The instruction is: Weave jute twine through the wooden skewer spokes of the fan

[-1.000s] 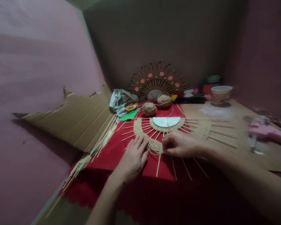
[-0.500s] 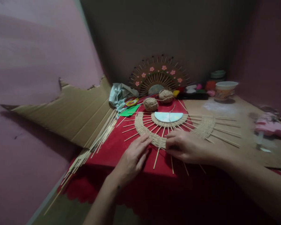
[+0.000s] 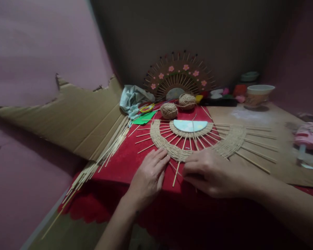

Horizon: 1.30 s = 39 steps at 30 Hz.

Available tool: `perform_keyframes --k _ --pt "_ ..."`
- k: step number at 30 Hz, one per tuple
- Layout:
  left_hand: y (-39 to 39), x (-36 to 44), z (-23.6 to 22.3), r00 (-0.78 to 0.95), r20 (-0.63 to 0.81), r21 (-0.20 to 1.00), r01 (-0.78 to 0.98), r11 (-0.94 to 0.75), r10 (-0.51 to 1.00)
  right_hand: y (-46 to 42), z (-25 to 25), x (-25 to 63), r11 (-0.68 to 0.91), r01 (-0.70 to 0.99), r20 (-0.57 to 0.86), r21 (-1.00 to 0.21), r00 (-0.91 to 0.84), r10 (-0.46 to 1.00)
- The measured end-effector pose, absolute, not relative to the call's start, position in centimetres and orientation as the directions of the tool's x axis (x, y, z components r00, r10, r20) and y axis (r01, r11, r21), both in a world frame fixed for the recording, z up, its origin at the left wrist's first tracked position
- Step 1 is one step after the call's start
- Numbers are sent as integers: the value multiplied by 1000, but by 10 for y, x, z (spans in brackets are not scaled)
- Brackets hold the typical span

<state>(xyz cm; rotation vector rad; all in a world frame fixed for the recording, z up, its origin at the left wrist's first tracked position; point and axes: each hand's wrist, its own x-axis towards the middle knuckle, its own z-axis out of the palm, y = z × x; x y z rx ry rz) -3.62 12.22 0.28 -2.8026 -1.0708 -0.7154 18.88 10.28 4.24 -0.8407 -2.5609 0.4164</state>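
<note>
A half-round fan frame of thin sticks, with a woven twine band (image 3: 156,136), lies on the red cloth. A pale blue half-disc (image 3: 190,125) sits at its centre. My left hand (image 3: 150,172) rests with fingers stretched along the band's lower left edge. My right hand (image 3: 208,173), closed in a pinch, is at the band's lower edge. From its fingers a strand of twine (image 3: 175,169) runs up left toward my left fingertips, across a stick. The right hand covers several stick ends. Two twine balls (image 3: 169,111) lie behind the frame, and a strand crosses the half-disc.
A finished-looking fan (image 3: 177,74) with pink flowers leans at the back wall. Loose sticks (image 3: 114,147) and torn cardboard (image 3: 88,121) lie at left, near green paper (image 3: 144,118) and a crumpled cloth (image 3: 135,99). A bowl (image 3: 259,95) and a pink glue gun (image 3: 307,135) are at right.
My right hand has drawn down from the band, and the twine strand between my hands now shows. My left hand stays at the band's edge. The view has shifted slightly.
</note>
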Motion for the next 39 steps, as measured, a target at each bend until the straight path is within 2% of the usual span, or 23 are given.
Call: perform_keyframes --k 4,7,15,18,27,33,36,39 --pt "122 -36 4 637 452 141 641 -755 625 96 39 181 802 433 333 -412 -748 575" --pt "122 -35 4 626 463 157 639 -753 628 92 32 172 826 423 358 -374 -756 549" --pt "121 -34 3 623 484 150 633 -760 614 86 20 161 923 383 412 -34 -836 362" --pt "120 -34 3 629 486 146 626 -766 607 80 19 169 910 414 391 35 -843 368" --pt "120 -35 3 637 449 204 610 -766 626 75 16 185 882 471 399 28 -814 422" --pt "116 -30 18 505 495 397 593 -701 707 76 13 184 884 467 409 16 -810 420" --pt "111 -21 27 552 338 376 664 -647 762 76 12 185 882 470 409 11 -808 425" --pt "107 -9 35 562 157 252 772 -583 812 76 11 186 881 472 399 -7 -807 435"
